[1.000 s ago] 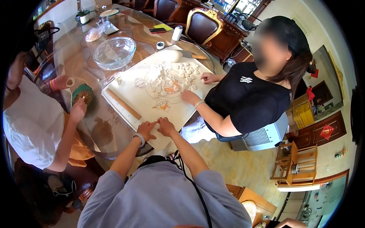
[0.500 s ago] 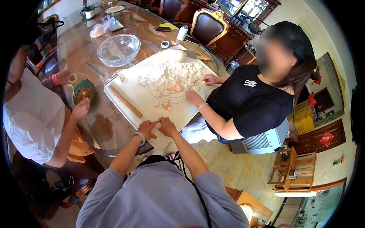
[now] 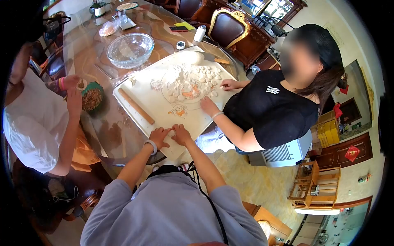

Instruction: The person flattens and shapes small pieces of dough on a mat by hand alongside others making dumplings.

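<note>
At the near corner of the white board, my left hand and my right hand meet at a small pale dough piece. Fingers of both hands press on its sides. A wooden rolling pin lies on the board, up and left of my left hand. Farther back are many small flattened dough pieces among white flour, with a large dough lump at the far edge.
A person in black has both hands at the board's right side. At left, a person in white holds a wrapper beside a green bowl of filling. A glass bowl and a knife lie beyond.
The left person's lower hand has moved from the green bowl up to the wrapper. My hands stay around the dough piece with little change. The whole view has shifted slightly.
</note>
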`<state>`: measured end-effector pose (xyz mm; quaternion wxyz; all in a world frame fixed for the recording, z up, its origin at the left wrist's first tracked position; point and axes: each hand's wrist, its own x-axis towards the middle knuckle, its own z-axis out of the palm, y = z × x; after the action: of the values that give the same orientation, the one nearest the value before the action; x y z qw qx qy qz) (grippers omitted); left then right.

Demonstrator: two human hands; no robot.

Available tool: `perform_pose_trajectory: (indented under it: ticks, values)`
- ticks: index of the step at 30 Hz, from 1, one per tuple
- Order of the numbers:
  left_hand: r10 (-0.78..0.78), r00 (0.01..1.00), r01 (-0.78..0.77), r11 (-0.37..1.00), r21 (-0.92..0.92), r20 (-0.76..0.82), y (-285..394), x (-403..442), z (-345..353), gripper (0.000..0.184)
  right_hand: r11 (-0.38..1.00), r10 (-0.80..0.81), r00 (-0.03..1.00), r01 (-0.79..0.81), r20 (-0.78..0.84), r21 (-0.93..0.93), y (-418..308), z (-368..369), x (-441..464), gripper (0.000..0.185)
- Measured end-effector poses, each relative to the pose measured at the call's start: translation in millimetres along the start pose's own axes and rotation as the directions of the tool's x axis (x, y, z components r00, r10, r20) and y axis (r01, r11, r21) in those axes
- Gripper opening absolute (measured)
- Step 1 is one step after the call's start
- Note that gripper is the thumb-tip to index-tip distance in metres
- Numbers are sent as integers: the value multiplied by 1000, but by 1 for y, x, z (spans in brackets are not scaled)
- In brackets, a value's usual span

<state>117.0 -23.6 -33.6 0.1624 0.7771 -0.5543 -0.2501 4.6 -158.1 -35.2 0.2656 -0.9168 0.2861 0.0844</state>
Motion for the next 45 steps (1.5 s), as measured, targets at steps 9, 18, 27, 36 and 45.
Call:
perform_pose_trajectory:
  ticks: [9,18,27,36,45]
  values:
    - [-4,1000,4,1000,-14,9,1,1,-1,88,1000,9,1000,-9,9,22,-4,-6,-2,49]
    - [9,1000,-9,1000,19,-6,0,0,1,90,999,-8,1000,8,1,42,-3,-6,-4,49]
    - [22,999,-22,1000,-6,-39,0,1,1,91,999,-34,999,34,-9,42,1,-3,-2,49]
    - [19,1000,-19,1000,6,-8,-1,1,0,93,999,-27,999,28,-22,44,1,2,-3,49]
    - [48,998,-47,999,26,-46,-6,2,7,90,999,-10,1000,10,7,31,-2,-4,-3,48]
